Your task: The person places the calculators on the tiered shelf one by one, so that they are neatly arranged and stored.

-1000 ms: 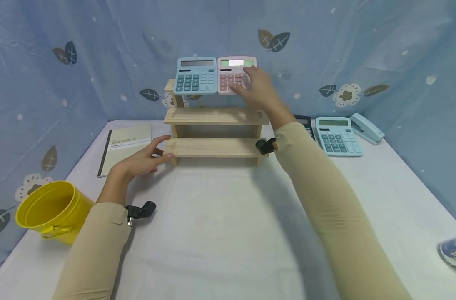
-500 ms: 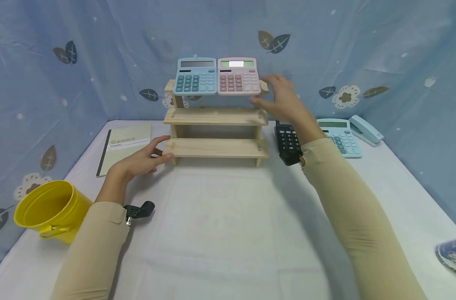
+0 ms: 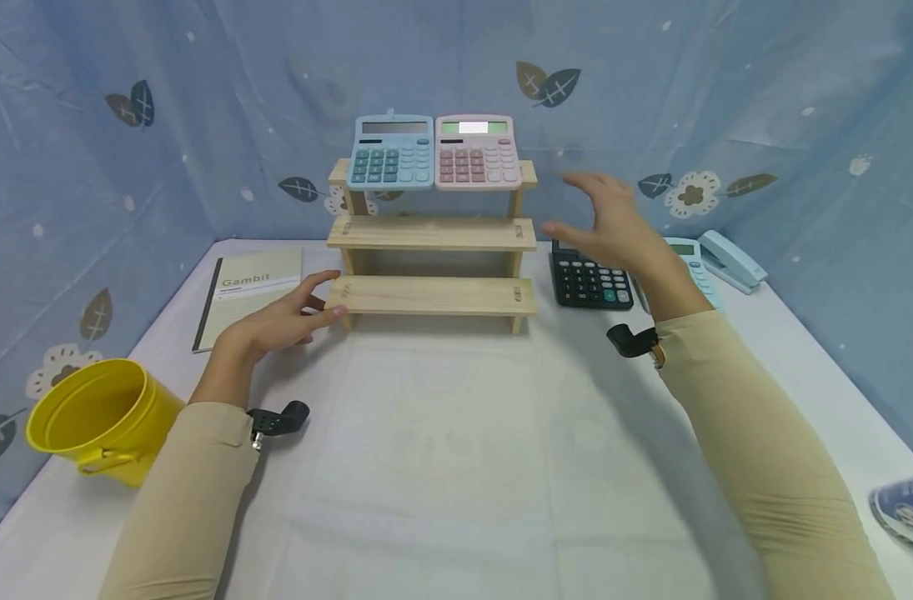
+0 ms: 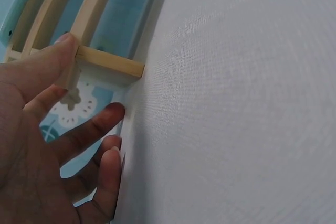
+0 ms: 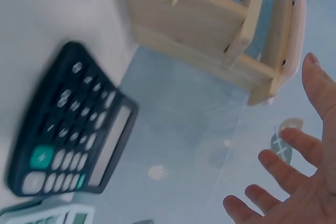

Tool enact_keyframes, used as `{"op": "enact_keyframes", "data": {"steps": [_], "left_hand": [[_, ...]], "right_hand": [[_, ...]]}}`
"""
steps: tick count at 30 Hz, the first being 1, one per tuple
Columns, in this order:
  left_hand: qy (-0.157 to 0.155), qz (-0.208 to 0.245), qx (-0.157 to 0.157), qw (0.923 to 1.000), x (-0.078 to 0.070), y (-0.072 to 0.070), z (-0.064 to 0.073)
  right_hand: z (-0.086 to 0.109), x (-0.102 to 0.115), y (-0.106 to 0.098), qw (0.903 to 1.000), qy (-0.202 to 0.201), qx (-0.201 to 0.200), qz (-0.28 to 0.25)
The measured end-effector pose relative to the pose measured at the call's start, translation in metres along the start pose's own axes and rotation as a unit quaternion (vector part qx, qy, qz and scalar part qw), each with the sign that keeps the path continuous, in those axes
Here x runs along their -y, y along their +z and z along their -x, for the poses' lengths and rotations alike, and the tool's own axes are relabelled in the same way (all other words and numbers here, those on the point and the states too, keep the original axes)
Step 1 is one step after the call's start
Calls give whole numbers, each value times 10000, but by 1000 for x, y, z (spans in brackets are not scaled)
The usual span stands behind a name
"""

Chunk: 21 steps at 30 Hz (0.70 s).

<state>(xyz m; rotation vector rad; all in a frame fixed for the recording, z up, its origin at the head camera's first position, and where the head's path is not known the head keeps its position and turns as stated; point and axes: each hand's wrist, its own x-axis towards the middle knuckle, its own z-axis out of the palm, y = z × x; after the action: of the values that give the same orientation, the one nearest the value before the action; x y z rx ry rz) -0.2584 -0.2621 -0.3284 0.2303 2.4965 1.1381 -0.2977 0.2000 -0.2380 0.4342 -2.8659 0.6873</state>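
Note:
A three-tier wooden display rack point(image 3: 433, 296) stands at the back of the table. On its top tier a light blue calculator point(image 3: 392, 154) and a pink calculator point(image 3: 477, 154) lean side by side. My left hand point(image 3: 279, 321) holds the left end of the lowest shelf, with the thumb point(image 4: 60, 51) on the front edge and the index finger toward the back. Held in the air right of the rack, my right hand point(image 3: 621, 229) has its fingers spread and carries nothing. Below it lies a black calculator point(image 3: 587, 279), also seen in the right wrist view.
Partly behind my right wrist is another light blue calculator point(image 3: 699, 271), next to a light blue stapler point(image 3: 729, 260). A notebook point(image 3: 238, 287) and a yellow bucket point(image 3: 111, 417) are on the left. A blue-and-white object point(image 3: 906, 508) sits at the right edge.
My right hand has let go of the pink calculator and moved right and down from it, uncovering the black calculator. My left hand has stayed at the shelf end.

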Motion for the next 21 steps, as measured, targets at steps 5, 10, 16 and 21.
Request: {"op": "enact_keyframes", "data": {"steps": [5, 10, 16, 21], "left_hand": [[-6, 9, -11, 10000, 1, -1, -1], [-11, 27, 17, 10000, 0, -2, 0], [-22, -36, 8, 10000, -3, -1, 1], [-88, -39, -6, 10000, -1, -1, 1]], "right_hand": [[10, -19, -1, 9999, -65, 102, 98], [21, -39, -1, 9997, -73, 149, 179], [33, -64, 1, 9997, 50, 170, 139], [39, -81, 5, 9998, 58, 200, 23]]}}
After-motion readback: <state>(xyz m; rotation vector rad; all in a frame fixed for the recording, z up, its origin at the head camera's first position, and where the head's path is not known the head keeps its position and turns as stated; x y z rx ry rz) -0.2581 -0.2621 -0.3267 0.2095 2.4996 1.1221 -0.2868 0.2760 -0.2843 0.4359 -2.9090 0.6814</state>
